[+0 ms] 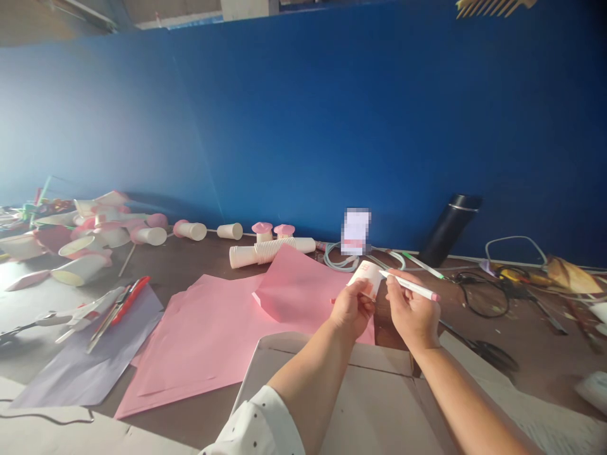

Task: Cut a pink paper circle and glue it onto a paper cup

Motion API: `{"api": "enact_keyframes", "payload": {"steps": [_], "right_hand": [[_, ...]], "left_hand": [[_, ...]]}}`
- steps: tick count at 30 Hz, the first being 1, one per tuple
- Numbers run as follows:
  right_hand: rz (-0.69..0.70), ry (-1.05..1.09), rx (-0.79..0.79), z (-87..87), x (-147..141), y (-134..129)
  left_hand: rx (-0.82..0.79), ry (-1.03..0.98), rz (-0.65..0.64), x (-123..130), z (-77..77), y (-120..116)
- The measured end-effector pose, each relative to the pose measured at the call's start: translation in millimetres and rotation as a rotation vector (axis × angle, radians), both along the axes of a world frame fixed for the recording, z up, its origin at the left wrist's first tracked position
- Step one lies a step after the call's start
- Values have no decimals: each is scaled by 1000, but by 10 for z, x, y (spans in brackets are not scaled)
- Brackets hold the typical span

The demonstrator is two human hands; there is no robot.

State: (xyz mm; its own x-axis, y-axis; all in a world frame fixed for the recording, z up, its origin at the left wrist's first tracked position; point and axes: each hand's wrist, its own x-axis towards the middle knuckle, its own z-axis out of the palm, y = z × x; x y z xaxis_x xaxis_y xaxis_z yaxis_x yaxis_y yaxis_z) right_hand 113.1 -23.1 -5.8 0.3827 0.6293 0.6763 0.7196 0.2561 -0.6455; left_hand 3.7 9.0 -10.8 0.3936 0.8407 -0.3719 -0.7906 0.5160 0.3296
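- L hand (353, 311) is curled round a white cup (371, 272), thumb on its side, prob. to steady it for the pen (416, 286).
- R hand (413, 315) pinches that pen, fingers closed, tip right by the cup; can't tell if it's touching.
- Cup's held up nr the pink paper's (203, 344) right edge; can't see what's in it.
- Stack (272, 251) behind lies sideways, cups nested in cups, prob. to save rm.
- Flask (448, 234) by the blue panel (303, 114): contents hidden.

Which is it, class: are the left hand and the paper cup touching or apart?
Touching. The head view shows the left hand gripping the cup, its thumb lying against the cup's side.
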Motion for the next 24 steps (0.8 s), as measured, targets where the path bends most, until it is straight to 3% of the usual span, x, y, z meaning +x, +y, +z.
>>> {"api": "enact_keyframes", "payload": {"steps": [24], "right_hand": [[16,1,-19,29,-1,-6]], "left_hand": [[38,32,-6,-9,23,-19]]}}
